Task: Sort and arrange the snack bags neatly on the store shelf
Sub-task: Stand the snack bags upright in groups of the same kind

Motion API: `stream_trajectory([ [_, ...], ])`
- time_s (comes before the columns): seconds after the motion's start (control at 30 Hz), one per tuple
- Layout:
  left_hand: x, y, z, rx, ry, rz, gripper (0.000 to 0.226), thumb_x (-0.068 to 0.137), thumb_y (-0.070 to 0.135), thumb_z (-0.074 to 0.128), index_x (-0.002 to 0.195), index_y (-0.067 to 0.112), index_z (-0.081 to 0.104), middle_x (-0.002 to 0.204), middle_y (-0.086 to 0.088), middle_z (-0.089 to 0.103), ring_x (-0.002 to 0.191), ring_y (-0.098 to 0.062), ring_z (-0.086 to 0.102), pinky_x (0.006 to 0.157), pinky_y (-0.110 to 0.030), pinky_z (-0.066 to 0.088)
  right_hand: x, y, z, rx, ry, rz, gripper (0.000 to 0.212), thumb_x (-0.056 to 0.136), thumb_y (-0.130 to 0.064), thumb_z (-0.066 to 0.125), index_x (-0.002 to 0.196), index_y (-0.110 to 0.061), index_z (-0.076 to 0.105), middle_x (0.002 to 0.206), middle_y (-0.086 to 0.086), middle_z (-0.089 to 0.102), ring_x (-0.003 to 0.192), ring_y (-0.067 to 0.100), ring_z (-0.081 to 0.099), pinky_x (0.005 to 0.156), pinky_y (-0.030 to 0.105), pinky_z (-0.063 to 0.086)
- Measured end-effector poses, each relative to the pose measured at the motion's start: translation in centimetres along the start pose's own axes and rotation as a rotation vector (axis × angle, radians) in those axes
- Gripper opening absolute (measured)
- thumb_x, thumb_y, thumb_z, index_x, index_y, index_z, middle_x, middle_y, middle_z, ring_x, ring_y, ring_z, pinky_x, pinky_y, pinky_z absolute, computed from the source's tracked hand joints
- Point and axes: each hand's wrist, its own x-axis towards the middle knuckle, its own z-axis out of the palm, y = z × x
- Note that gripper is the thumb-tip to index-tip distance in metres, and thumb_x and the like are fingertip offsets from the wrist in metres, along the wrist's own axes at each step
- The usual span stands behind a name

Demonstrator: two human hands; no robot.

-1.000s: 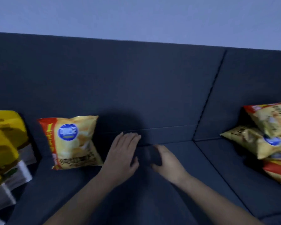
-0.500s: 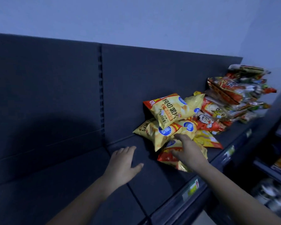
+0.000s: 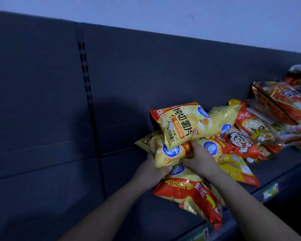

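over on the dark shelf [image 3: 59, 206], a yellow chip bag [image 3: 170, 152] is gripped at its left edge by the curled left hand [image 3: 149, 173] and pinched on its right by the right hand [image 3: 200, 159]. its long side is run hand to hand, mid-pile, with red snack bags [image 3: 276, 108] heaped further right.

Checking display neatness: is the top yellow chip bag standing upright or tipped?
Tipped: the chip bag lies slanted on other bags, print running sideways.
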Motion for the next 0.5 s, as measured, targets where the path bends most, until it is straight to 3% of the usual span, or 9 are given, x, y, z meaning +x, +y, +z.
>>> stream_trajectory([
  [0.1,-1.0,-0.7,-2.0,-0.048,0.074,0.017,0.049,0.084,0.036,0.069,0.122,0.023,0.041,0.115,0.011,0.058,0.101,-0.007,0.057,0.085,-0.025,0.047,-0.4,-1.7,1.0,-0.001,0.000,-0.050,0.047,0.075,-0.026,0.075,0.113,-0.009,0.054,0.104,0.006,0.059,0.103,0.025,0.056,0.073,0.026,0.039],
  [0.17,-2.3,-1.8,-4.0,-0.021,0.094,0.023,0.040,0.082,0.036,0.070,0.113,0.027,0.045,0.103,0.016,0.060,0.091,0.001,0.056,0.076,-0.017,0.047,-1.2,-3.5,1.8,-0.008,-0.014,-0.093,0.045,0.075,-0.030,0.075,0.110,-0.010,0.056,0.102,0.004,0.059,0.103,0.023,0.056,0.075,0.027,0.040],
  [0.33,-8.3,-4.7,-10.8,0.069,0.193,-0.027,0.027,0.078,0.023,0.076,0.091,0.031,0.053,0.091,0.015,0.063,0.079,0.002,0.058,0.069,-0.011,0.046,-5.3,-9.9,4.7,-0.031,-0.055,-0.238,0.040,0.078,-0.038,0.071,0.107,-0.012,0.060,0.104,0.003,0.066,0.099,0.023,0.060,0.077,0.029,0.045],
  [0.4,-11.9,-5.8,-14.3,0.099,0.233,-0.081,0.029,0.073,0.019,0.080,0.090,0.027,0.057,0.087,0.011,0.064,0.073,0.002,0.057,0.064,-0.010,0.044,-7.6,-13.0,6.3,-0.032,-0.107,-0.330,0.032,0.080,-0.036,0.068,0.101,-0.013,0.059,0.099,0.004,0.065,0.096,0.022,0.060,0.077,0.029,0.045],
  [0.5,-17.7,-8.3,-20.0,0.250,0.381,-0.175,0.050,0.053,0.044,0.075,0.097,0.024,0.062,0.090,0.005,0.068,0.083,-0.010,0.062,0.076,-0.025,0.049,-11.8,-18.1,9.7,0.045,-0.190,-0.451,0.019,0.080,-0.032,0.064,0.083,-0.020,0.050,0.087,0.002,0.064,0.085,0.021,0.061,0.067,0.029,0.043],
])
